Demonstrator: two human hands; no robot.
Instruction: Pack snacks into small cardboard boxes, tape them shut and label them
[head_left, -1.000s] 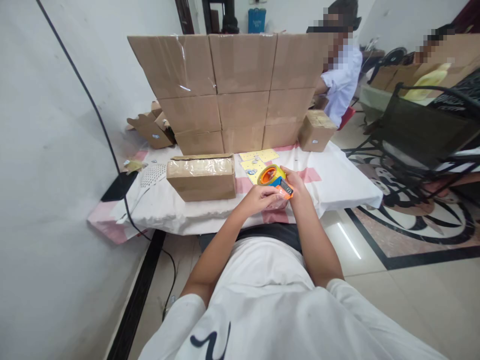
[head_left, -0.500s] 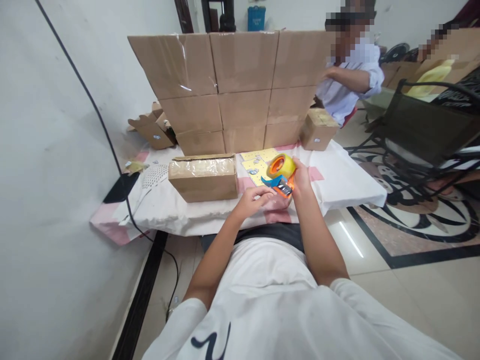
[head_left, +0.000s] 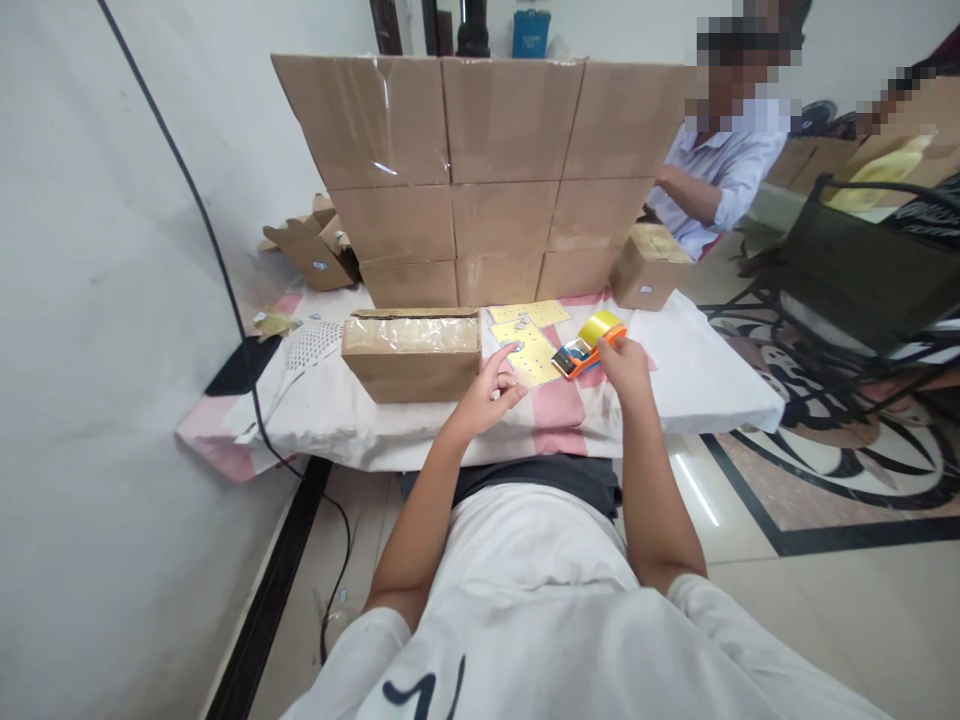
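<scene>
A: State the reference item.
B: The taped carton (head_left: 411,375), closed, on the white-and-pink tablecloth (head_left: 709,385). All positions refer to it.
A: Left hand?
B: The left hand (head_left: 484,398) is at the carton's right end: index finger extended, other fingers loosely bent, nothing visible in its grasp (contact with the carton cannot be confirmed from this angle).
A: Right hand?
B: The right hand (head_left: 625,366), farther right of the carton, grasps the tape dispenser (head_left: 589,350) by its orange frame. The dispenser is tilted, with its cutter end pointing toward the carton.
A: Items farther out?
B: Yellow sheets (head_left: 534,355) lie flat, right of the carton. A small box (head_left: 651,265) stands behind and well right of the carton.
A: Rear?
B: A creased cardboard panel (head_left: 502,220) stands behind the carton. Past its right side, another person (head_left: 739,170) wears a light shirt.
</scene>
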